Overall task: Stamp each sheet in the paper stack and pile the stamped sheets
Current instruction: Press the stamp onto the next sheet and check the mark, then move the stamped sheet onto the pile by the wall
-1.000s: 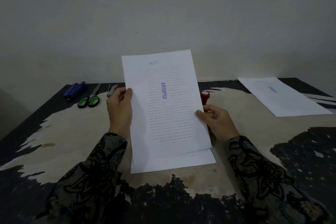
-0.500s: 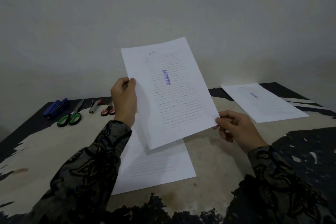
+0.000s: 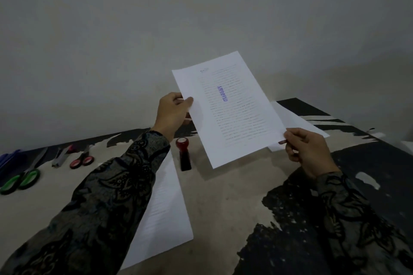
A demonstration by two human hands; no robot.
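- Both hands hold one stamped sheet [image 3: 230,109] in the air above the table [image 3: 223,196], tilted, purple "APPROVED" mark facing the camera.
- Left hand [image 3: 173,114] pinches the sheet's left edge, thumb on front.
- Right hand [image 3: 305,152] pinches its lower right corner.
- Pile [image 3: 292,118] lies near the table's far right corner, partly behind the sheet.
- Stack [image 3: 165,214] lies near the front edge, partly under the left sleeve.
- Red stamp [image 3: 183,156] stands just beside the stack.
- Green scissors [image 3: 21,179], red scissors [image 3: 81,159] near the left edge.
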